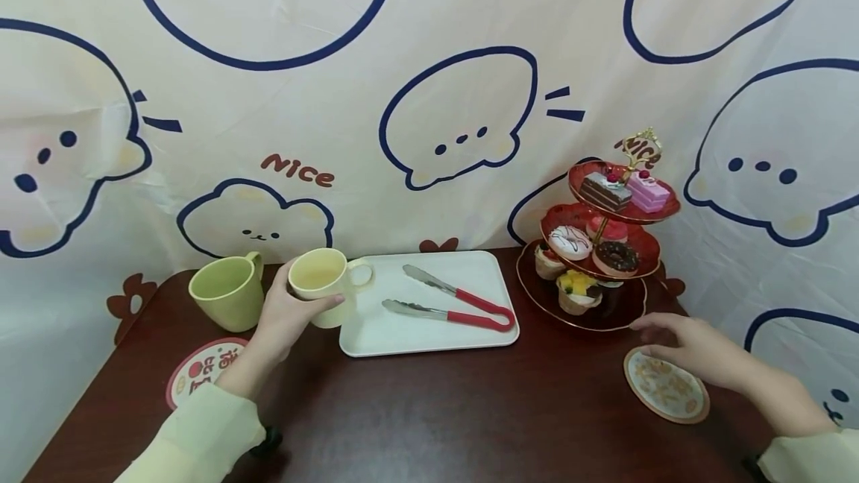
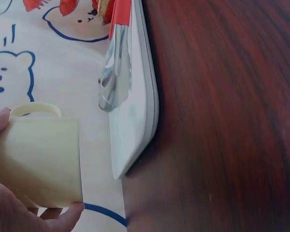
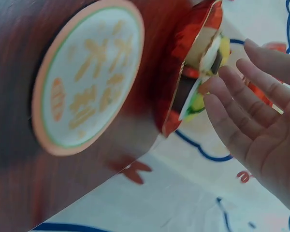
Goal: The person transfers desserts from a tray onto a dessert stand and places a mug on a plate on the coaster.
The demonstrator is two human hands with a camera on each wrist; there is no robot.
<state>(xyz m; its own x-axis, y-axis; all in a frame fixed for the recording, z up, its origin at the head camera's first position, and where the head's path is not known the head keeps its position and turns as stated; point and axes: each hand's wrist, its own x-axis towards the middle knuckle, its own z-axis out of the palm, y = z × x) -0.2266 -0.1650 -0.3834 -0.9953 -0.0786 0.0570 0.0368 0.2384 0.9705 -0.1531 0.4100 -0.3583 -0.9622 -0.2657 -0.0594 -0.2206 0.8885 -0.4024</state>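
My left hand grips a pale yellow mug around its body, the handle pointing right toward the tray. In the left wrist view the thumb and fingers wrap the same mug. To its left stands a green mug, with a round red-rimmed coaster in front of it. My right hand hovers above a round coaster with an orange rim, near the three-tier cake stand. In the right wrist view its fingers are loosely extended and hold nothing.
A white tray at the back middle bears red-handled tongs. The red three-tier stand at the back right carries cake slices, donuts and tarts. A patterned cloth hangs behind the dark wooden table.
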